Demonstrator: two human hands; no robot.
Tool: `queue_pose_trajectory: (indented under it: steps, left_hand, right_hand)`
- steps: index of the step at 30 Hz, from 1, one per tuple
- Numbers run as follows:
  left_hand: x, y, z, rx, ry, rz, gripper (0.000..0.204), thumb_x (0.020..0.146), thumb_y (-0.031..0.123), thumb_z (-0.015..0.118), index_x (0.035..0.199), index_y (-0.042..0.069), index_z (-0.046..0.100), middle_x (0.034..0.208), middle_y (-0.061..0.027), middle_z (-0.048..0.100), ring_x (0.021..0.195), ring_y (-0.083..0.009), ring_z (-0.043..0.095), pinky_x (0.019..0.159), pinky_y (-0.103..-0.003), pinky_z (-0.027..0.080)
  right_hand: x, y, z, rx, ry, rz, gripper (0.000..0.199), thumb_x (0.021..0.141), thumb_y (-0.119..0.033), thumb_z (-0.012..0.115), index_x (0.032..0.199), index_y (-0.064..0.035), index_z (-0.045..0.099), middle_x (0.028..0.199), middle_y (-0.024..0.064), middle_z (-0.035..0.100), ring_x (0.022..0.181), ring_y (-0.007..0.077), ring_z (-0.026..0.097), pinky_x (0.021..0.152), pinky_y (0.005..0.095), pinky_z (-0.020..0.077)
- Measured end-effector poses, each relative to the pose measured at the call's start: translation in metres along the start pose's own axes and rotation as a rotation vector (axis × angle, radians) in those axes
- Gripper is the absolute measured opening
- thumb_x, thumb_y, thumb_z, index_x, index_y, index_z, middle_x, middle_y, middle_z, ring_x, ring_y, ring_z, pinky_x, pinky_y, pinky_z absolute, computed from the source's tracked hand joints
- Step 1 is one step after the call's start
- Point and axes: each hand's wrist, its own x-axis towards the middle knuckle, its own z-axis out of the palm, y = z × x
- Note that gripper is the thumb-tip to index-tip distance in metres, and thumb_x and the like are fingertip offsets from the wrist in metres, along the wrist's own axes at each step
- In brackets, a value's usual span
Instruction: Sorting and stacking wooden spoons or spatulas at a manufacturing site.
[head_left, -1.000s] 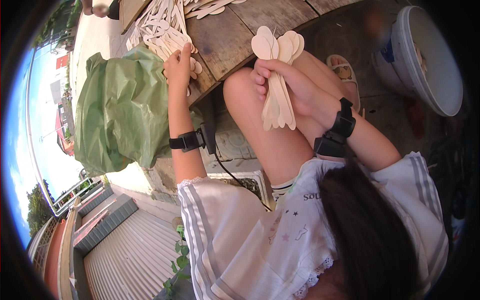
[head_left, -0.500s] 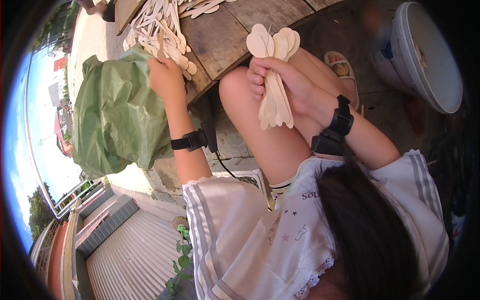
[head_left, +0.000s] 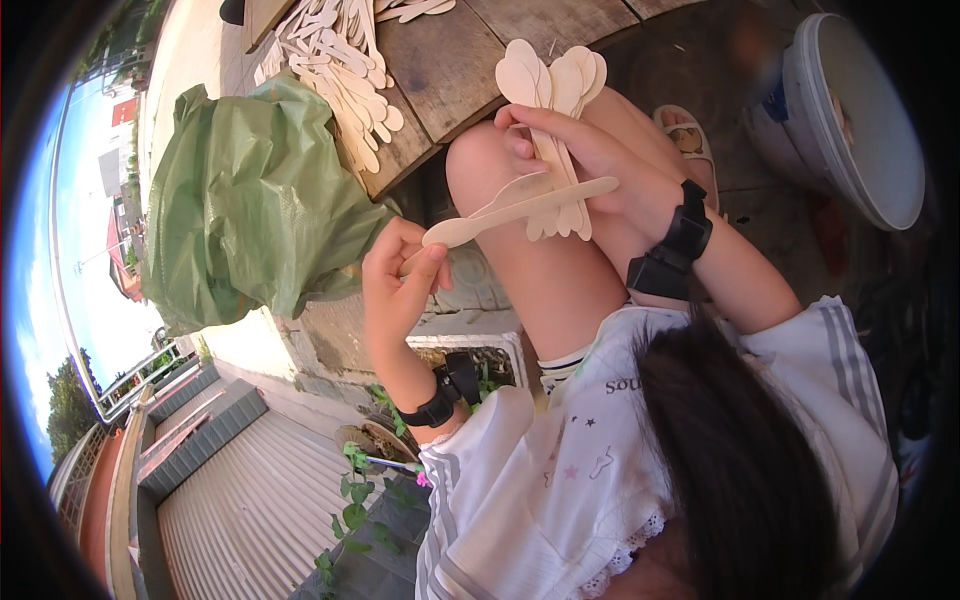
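Observation:
My right hand (head_left: 585, 150) is closed round a bundle of pale wooden spoons (head_left: 570, 80), held above my knees with the bowls at the far end and the handles pointing toward me. My left hand (head_left: 405, 275) pinches two flat wooden knives (head_left: 510, 212) between thumb and fingers at one end. They slant rightward across the lower part of the spoon bundle, overlapping it in view; whether they touch it I cannot tell.
A heap of loose wooden cutlery (head_left: 345, 80) lies on the plank table (head_left: 440, 60), partly beside a green plastic sack (head_left: 240, 200). At right a white bucket (head_left: 860, 120) stands tilted in view. Leafy plants (head_left: 350, 500) grow near my left elbow.
My left hand has come away from the heap beside the sack, moving toward me and right with wooden knives in its fingers. My right hand still holds the spoons in nearly the same place.

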Motion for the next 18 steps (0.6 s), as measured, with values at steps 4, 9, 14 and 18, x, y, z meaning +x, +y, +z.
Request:
queue_pose_trajectory:
  steps: [4,9,14,18]
  left_hand:
    - [-0.004,-0.004,0.0,-0.105,0.093,-0.036,0.015,0.1,0.015,0.047,0.09,0.007,0.039,0.058,-0.0057,0.056,0.043,-0.0049,0.039,0.042,-0.017,0.031]
    - [0.004,-0.019,0.036,-0.249,0.072,-0.01,0.021,0.102,0.027,0.038,0.093,0.008,0.038,0.056,-0.006,0.051,0.04,-0.0084,0.04,0.037,-0.019,0.031]
    - [0.005,-0.028,0.088,-0.553,-0.114,-0.053,0.026,0.103,0.031,0.036,0.107,0.005,0.038,0.062,-0.0098,0.058,0.045,-0.0121,0.047,0.043,-0.021,0.035]
    - [0.003,-0.037,0.102,-0.683,-0.205,-0.04,0.038,0.102,0.039,0.034,0.119,0.005,0.04,0.073,-0.0133,0.063,0.052,-0.0186,0.056,0.048,-0.025,0.042]
  right_hand:
    - [-0.006,0.001,0.012,-0.322,-0.044,0.023,0.029,0.096,-0.029,0.054,0.112,-0.0051,0.057,0.08,-0.0032,0.052,0.057,0.0011,0.043,0.051,0.0173,0.0354]
    - [-0.011,0.002,0.019,-0.333,-0.082,0.042,0.04,0.096,-0.03,0.055,0.125,-0.0032,0.053,0.074,-0.0046,0.049,0.053,0.0007,0.038,0.05,0.0158,0.0344]
    - [-0.015,0.002,0.016,-0.354,-0.119,0.035,0.046,0.094,-0.033,0.059,0.128,-0.0014,0.054,0.059,-0.0071,0.043,0.049,0.0006,0.037,0.049,0.0156,0.036]
    - [-0.019,-0.002,0.022,-0.369,-0.128,0.102,0.041,0.095,-0.033,0.058,0.12,0.0001,0.058,0.056,-0.0075,0.042,0.051,0.0013,0.044,0.048,0.0166,0.0382]
